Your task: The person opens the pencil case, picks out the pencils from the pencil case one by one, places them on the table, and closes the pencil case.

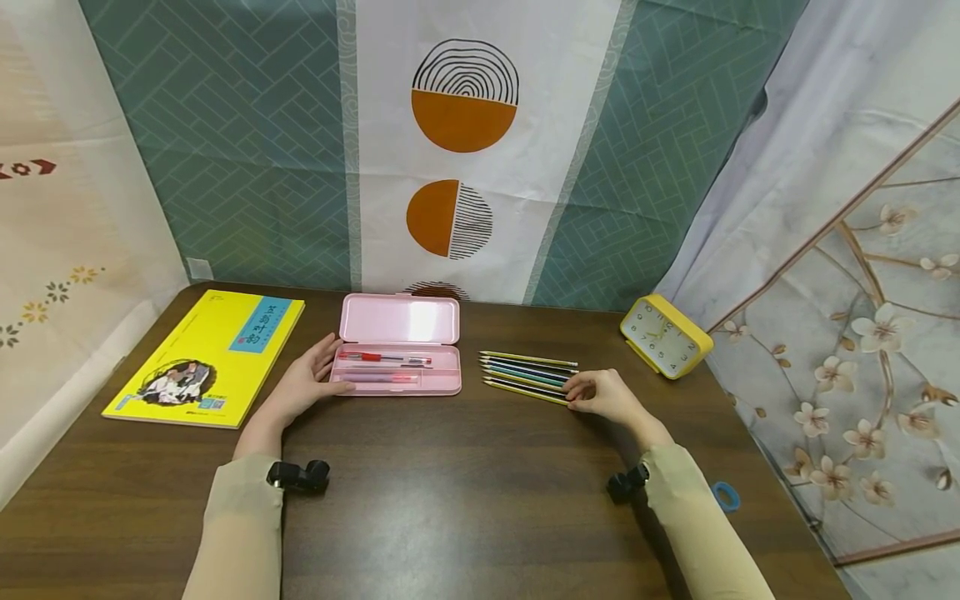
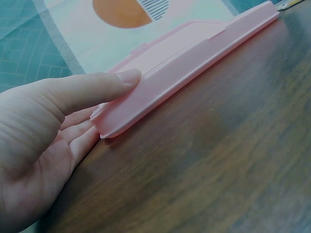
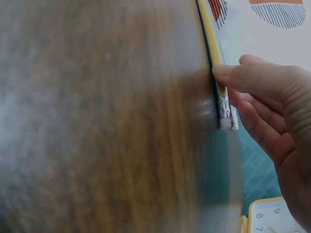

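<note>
An open pink pencil case (image 1: 441, 382) lies on the table with its lid tipped back; inside are a red-and-clear pen (image 1: 365, 357) and a pinkish pen (image 1: 375, 378). My left hand (image 1: 306, 379) holds the case by its left end, thumb (image 2: 127, 76) on the front edge and fingers behind the corner. To the right of the case, several pencils (image 1: 525, 370) lie side by side, tips leftward. My right hand (image 1: 609, 397) pinches the nearest yellow pencil (image 3: 210, 36) close to its eraser end, between thumb and fingers. Its other fingers are partly hidden.
A yellow book (image 1: 180, 333) lies at the table's left. At the back right stands a yellow alarm clock (image 1: 663, 333), and a blue ring (image 1: 725, 497) lies near the right edge beside my right sleeve. A patterned curtain (image 1: 277, 150) hangs behind the table.
</note>
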{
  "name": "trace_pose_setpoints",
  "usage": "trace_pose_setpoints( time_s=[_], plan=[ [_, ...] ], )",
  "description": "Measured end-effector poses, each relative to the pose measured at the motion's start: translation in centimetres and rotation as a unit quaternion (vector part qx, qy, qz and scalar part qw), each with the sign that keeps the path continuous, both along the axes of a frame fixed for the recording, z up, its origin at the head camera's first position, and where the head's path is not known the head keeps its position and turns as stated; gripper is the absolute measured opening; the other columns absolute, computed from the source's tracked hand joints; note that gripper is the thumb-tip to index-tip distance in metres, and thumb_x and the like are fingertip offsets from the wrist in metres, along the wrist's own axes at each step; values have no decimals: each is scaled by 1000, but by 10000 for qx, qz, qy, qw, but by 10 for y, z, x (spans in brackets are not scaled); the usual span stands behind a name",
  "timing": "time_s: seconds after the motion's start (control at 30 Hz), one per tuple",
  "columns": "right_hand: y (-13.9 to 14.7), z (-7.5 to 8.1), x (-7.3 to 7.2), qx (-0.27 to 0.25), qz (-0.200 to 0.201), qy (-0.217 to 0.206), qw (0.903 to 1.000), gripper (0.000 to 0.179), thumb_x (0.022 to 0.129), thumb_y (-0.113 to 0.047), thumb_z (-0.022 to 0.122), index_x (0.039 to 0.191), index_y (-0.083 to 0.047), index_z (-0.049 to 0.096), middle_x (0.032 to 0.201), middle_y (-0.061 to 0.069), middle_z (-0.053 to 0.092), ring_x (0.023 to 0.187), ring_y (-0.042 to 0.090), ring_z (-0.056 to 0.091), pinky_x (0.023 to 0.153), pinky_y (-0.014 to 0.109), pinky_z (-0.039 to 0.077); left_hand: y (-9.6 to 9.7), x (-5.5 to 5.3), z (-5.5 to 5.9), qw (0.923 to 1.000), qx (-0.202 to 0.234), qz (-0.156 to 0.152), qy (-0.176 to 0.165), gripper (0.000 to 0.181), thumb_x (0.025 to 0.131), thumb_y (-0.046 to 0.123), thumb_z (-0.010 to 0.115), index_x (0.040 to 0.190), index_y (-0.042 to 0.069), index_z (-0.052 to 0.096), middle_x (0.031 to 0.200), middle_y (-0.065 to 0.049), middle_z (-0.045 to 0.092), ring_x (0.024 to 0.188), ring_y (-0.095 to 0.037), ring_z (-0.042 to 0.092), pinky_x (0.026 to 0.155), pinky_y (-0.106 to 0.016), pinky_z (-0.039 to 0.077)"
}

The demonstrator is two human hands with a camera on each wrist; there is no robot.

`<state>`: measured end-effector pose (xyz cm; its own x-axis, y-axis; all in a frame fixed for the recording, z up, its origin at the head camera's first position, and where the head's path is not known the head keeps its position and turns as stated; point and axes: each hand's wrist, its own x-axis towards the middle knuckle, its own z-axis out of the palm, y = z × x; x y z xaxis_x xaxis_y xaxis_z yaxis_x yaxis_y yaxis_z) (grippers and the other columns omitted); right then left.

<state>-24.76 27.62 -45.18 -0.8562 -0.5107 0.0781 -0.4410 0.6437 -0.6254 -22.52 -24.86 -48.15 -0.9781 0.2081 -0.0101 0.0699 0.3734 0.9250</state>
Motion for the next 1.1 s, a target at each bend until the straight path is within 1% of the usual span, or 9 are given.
trace_pose_setpoints(
  time_s=[0.13, 0.3, 0.43, 0.53, 0.7, 0.83, 0.93, 1.1],
  plan=[
    [0, 2, 0, 22, 40, 109, 9999, 21, 77, -1, 79, 97, -3, 72, 81, 6, 75, 70, 5, 67, 63, 20, 56, 1, 0, 1, 10000, 28, 32, 36, 103, 85, 24, 77, 157, 2, 7, 160, -23, 23, 145, -42, 28, 115, -50, 29],
    [-3, 7, -1, -117, 1, 185, 9998, 21, 77, 2, 78, 97, -2, 72, 81, 6, 75, 70, 7, 68, 59, 21, 56, 0, 0, 0, 10000, 20, 50, -6, 104, 85, 25, 78, 157, 3, 7, 160, -22, 23, 146, -41, 27, 116, -50, 29],
    [-7, 10, -4, -261, 0, 172, 9995, 20, 79, 3, 75, 99, 0, 72, 82, 7, 75, 73, 9, 70, 62, 22, 57, -1, 1, 0, 10000, 12, 43, -57, 105, 85, 26, 77, 157, 4, 5, 160, -22, 22, 146, -42, 27, 115, -51, 29],
    [-12, 13, -7, -374, 20, 236, 9990, 20, 81, 3, 75, 100, 2, 71, 84, 8, 75, 75, 11, 72, 66, 21, 59, -1, 1, 0, 9999, 15, 35, -93, 105, 85, 24, 77, 157, 4, 4, 160, -23, 21, 146, -42, 26, 115, -50, 30],
    [-26, 20, -14, -538, 35, 470, 9974, 23, 82, -2, 77, 103, 3, 71, 86, 8, 75, 75, 12, 71, 67, 23, 58, 0, 2, -1, 9999, 24, 28, -106, 104, 85, 23, 77, 157, 4, 4, 160, -23, 21, 146, -42, 27, 114, -49, 30],
    [-41, 28, -22, -697, 39, 561, 9960, 25, 81, -4, 77, 105, 3, 71, 88, 9, 75, 76, 13, 69, 68, 24, 58, 0, 2, -1, 10000, 40, 21, -82, 105, 85, 23, 77, 157, 4, 4, 160, -23, 21, 146, -42, 27, 114, -49, 30],
    [-53, 32, -30, -846, 101, 584, 9947, 30, 80, -1, 78, 108, 4, 69, 92, 15, 74, 80, 20, 70, 72, 29, 60, 0, 2, 0, 10000, 63, 30, -64, 105, 84, 23, 78, 157, 4, 4, 160, -23, 22, 146, -42, 27, 114, -49, 30],
    [-73, 35, -44, -1052, 225, 447, 9932, 38, 80, 2, 76, 116, 5, 65, 105, 26, 71, 90, 34, 69, 80, 46, 60, 1, 2, 2, 10000, 46, 22, -27, 105, 84, 23, 78, 157, 3, 5, 160, -23, 22, 145, -42, 27, 114, -48, 30]
  ],
)
